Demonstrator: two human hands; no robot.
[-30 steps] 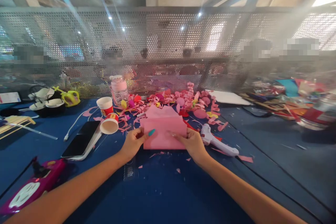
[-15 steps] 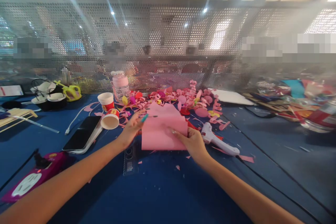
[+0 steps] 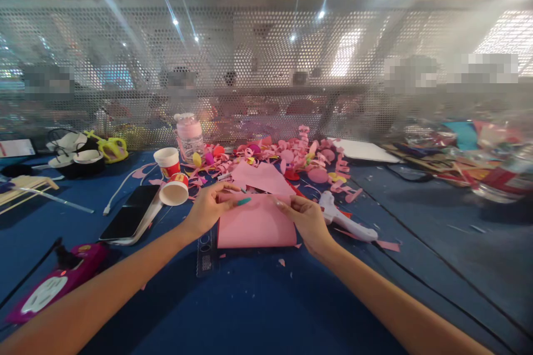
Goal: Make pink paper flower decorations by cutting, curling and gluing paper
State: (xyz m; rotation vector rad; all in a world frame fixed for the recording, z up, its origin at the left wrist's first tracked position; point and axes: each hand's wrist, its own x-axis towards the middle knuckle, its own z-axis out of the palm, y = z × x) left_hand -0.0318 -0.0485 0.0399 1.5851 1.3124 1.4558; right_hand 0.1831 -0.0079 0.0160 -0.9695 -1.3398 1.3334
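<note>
Pink paper sheet (image 3: 256, 226) gripped at its far edge by both hands on the blue table (image 3: 266, 310).

The sheet lies flat at table centre; the left hand (image 3: 208, 212) pinches its far-left corner, and the right hand (image 3: 306, 219) pinches its far-right corner, fingers closed on the paper. A dark ruler (image 3: 205, 252) touches the sheet's left edge. Just right of the sheet lies a white glue gun (image 3: 345, 223). Beyond the sheet sits a heap of pink scraps (image 3: 291, 158). Left of it are two paper cups (image 3: 170, 177) with red labels, unreadable, and a phone (image 3: 127, 221). The table nearer than the sheet is open.
</note>
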